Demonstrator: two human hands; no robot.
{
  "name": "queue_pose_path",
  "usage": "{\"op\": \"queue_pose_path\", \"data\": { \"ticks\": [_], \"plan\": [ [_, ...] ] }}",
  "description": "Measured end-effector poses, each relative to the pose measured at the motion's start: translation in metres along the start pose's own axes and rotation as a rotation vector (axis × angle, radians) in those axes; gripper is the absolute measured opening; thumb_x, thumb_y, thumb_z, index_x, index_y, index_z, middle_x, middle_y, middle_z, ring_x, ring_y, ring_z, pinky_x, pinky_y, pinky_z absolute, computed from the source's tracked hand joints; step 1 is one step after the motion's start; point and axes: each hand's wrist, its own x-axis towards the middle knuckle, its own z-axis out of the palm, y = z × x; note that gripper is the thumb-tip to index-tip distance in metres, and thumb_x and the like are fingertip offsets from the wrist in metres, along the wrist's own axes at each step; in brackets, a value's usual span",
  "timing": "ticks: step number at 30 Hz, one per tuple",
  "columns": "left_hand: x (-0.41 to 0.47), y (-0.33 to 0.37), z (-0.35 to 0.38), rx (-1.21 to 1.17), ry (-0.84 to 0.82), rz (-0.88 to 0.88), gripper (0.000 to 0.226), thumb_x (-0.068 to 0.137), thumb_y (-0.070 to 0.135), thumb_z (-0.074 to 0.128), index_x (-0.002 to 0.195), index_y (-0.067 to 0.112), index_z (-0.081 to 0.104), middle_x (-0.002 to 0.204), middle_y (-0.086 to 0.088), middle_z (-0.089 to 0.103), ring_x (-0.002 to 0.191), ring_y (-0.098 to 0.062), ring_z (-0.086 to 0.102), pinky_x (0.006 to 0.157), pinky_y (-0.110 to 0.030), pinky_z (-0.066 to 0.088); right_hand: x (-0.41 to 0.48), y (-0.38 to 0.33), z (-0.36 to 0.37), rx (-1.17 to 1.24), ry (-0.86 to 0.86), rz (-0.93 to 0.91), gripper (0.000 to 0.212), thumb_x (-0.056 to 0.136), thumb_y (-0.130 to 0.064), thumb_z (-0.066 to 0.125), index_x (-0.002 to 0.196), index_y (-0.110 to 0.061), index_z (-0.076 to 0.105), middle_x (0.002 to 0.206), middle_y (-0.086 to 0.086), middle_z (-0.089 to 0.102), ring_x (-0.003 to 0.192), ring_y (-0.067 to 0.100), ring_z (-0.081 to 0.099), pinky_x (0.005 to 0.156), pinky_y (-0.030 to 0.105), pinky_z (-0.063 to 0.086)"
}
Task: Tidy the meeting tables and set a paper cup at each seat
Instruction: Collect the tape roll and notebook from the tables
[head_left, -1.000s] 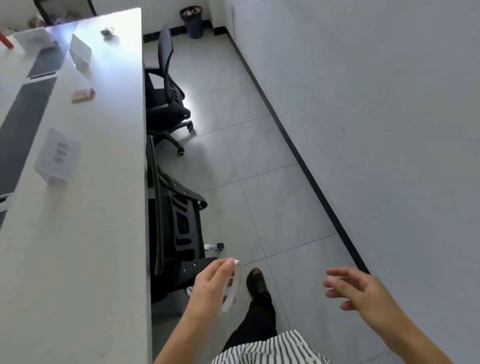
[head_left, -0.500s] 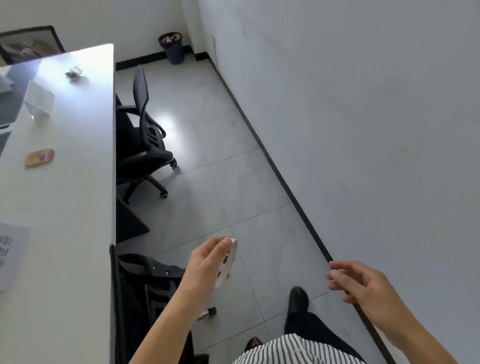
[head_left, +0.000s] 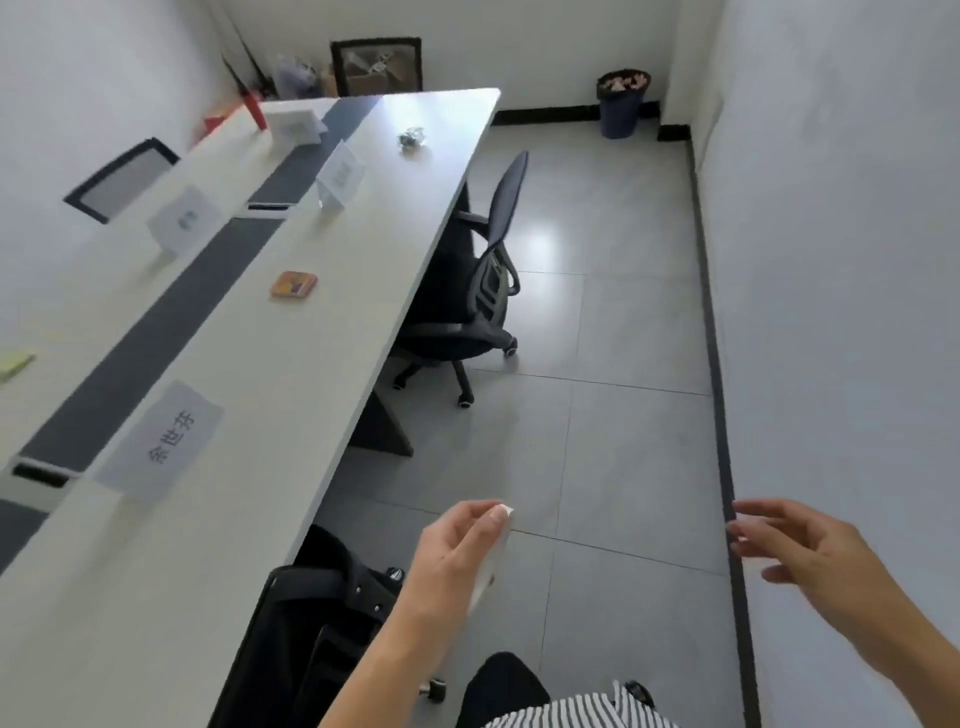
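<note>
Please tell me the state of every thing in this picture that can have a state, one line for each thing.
Left hand: closed on a small flat white item.
Right hand: open, holding nothing.
Far chair: pushed in at the table.
Near chair: standing against the table edge.
Near name card: standing upright.
Orange packet: lying flat.
Crumpled wrapper: left on the table.
Bin: filled up to its rim.

An office meeting room: long white table (head_left: 291, 395), name cards (head_left: 161, 441) (paper), swivel chair (head_left: 467, 291).
</note>
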Motion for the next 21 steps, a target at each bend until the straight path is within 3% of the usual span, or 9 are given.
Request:
{"op": "queue_pose_path", "data": {
  "ticks": [3, 7, 11, 13, 16, 21],
  "plan": [
    [0.019, 0.003, -0.017, -0.049, 0.133, -0.051, 0.024, 0.09, 0.033, 0.057, 0.106, 0.02, 0.07, 0.099, 0.009, 0.073, 0.1, -0.004, 0.066, 0.088, -0.022, 0.049, 0.063, -0.048, 0.007, -0.055, -0.068, -0.086, 0.018, 0.089, -0.02, 0.062, 0.106, -0.016, 0.068, 0.096, 0.008, 0.074, 0.09, 0.025, 0.07, 0.072, 0.036, 0.053],
    [0.065, -0.006, -0.049, -0.124, 0.3, -0.18, 0.019, 0.091, 0.035, 0.058, 0.096, 0.026, 0.074, 0.093, 0.007, 0.073, 0.1, -0.013, 0.066, 0.093, -0.034, 0.05, 0.132, -0.089, 0.051, -0.091, -0.184, -0.117, 0.019, 0.09, -0.021, 0.061, 0.107, -0.017, 0.067, 0.098, 0.008, 0.074, 0.09, 0.024, 0.07, 0.071, 0.033, 0.053],
    [0.129, 0.01, -0.088, -0.194, 0.364, -0.225, 0.021, 0.089, 0.04, 0.058, 0.091, 0.027, 0.074, 0.1, -0.001, 0.073, 0.1, -0.018, 0.067, 0.098, -0.046, 0.05, 0.177, -0.116, 0.11, -0.141, -0.283, -0.085, 0.017, 0.089, -0.019, 0.064, 0.106, -0.019, 0.068, 0.096, 0.006, 0.074, 0.088, 0.02, 0.072, 0.069, 0.029, 0.053],
    [0.163, 0.03, -0.105, -0.21, 0.365, -0.192, 0.022, 0.089, 0.04, 0.057, 0.094, 0.026, 0.073, 0.102, -0.003, 0.073, 0.099, -0.019, 0.067, 0.095, -0.044, 0.051, 0.193, -0.135, 0.136, -0.164, -0.33, -0.066, 0.017, 0.088, -0.016, 0.065, 0.104, -0.016, 0.068, 0.095, 0.009, 0.075, 0.086, 0.022, 0.072, 0.066, 0.028, 0.053],
    [0.216, 0.073, -0.133, -0.202, 0.341, -0.101, 0.025, 0.09, 0.042, 0.057, 0.096, 0.023, 0.072, 0.104, -0.006, 0.072, 0.098, -0.023, 0.067, 0.074, -0.031, 0.053, 0.227, -0.175, 0.162, -0.21, -0.367, -0.087, 0.016, 0.087, -0.017, 0.067, 0.103, -0.018, 0.069, 0.093, 0.006, 0.075, 0.081, 0.017, 0.072, 0.067, 0.029, 0.053],
    [0.276, 0.113, -0.177, -0.239, 0.32, -0.023, 0.041, 0.075, 0.055, 0.056, 0.1, 0.025, 0.072, 0.106, -0.009, 0.07, 0.102, -0.026, 0.066, 0.072, -0.031, 0.057, 0.286, -0.229, 0.19, -0.248, -0.367, -0.13, 0.013, 0.089, -0.02, 0.065, 0.1, -0.024, 0.069, 0.092, 0.0, 0.076, 0.077, 0.009, 0.073, 0.068, 0.029, 0.053]
  ]
}}
